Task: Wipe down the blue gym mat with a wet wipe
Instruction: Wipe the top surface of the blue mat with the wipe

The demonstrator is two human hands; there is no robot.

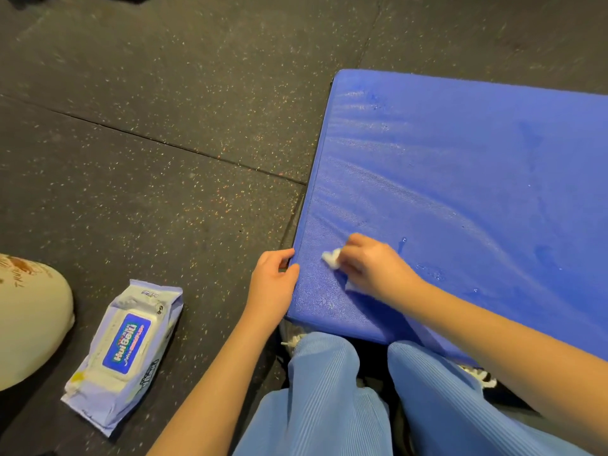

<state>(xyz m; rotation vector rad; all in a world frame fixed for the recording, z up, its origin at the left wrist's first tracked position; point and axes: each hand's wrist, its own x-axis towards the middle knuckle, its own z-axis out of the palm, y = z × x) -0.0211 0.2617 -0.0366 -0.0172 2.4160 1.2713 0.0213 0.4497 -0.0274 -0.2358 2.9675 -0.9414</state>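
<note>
Dark rubber floor tiles (148,126), flecked with pale and reddish specks and split by thin seams, fill the upper and left parts of the view. On them, at the right, lies the blue gym mat (460,179), its textured top shining with damp streaks and a few small drops. Near the mat's front left corner the right hand (378,268) presses down with its fingers curled over a crumpled white wet wipe (332,258), which shows at the fingertips and again under the heel of the hand. The left hand (273,281) grips the mat's left edge, thumb on top and fingers tucked around the side. On the floor well to the left lies a soft pack of wipes (126,350), pale lilac with a white flip lid that is closed, so its contents are hidden; the blue label on the lid reads "HuiBeiHu" or close to it, the smaller print too fine to read. Beside the pack, at the left border, is a cream cloth shape (29,317) with brown scribbled writing I cannot make out. Knees in blue ribbed trousers (322,383) sit at the mat's near edge.
</note>
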